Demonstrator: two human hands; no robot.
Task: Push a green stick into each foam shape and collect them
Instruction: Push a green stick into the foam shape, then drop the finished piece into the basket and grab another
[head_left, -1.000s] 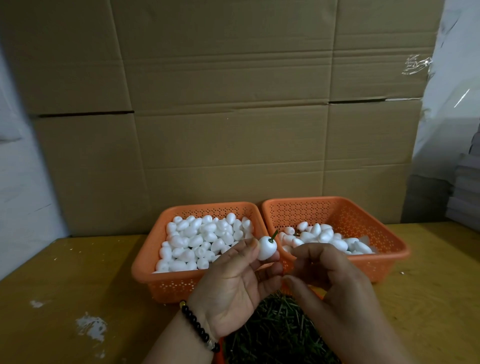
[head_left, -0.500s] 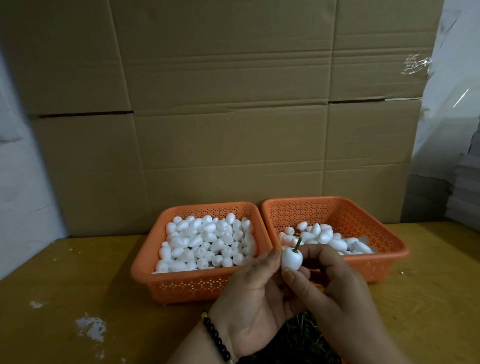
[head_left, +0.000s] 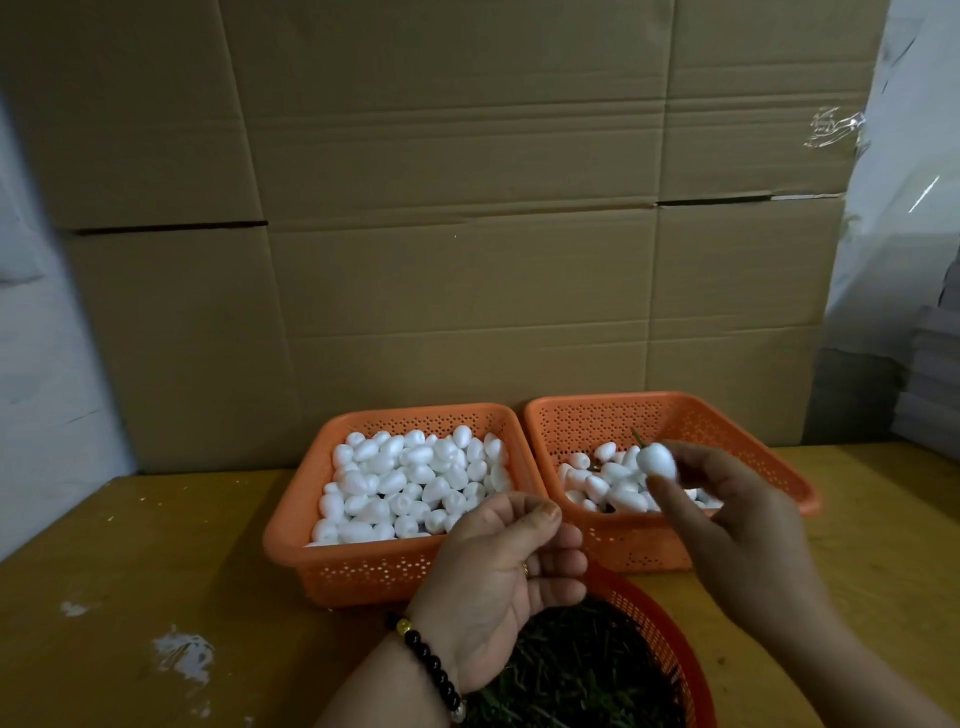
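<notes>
My right hand has carried the stuck foam shape, pinched at my fingertips, from in front of me to over the right basket, leaving my left hand loosely curled, empty, so dropping looks next

right hand carried the stuck foam shape over the right basket.

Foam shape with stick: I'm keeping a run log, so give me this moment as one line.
right hand: pinches stuck foam shape over right basket | left hand: holds nothing, above stick basket | left basket: plain shapes
</notes>
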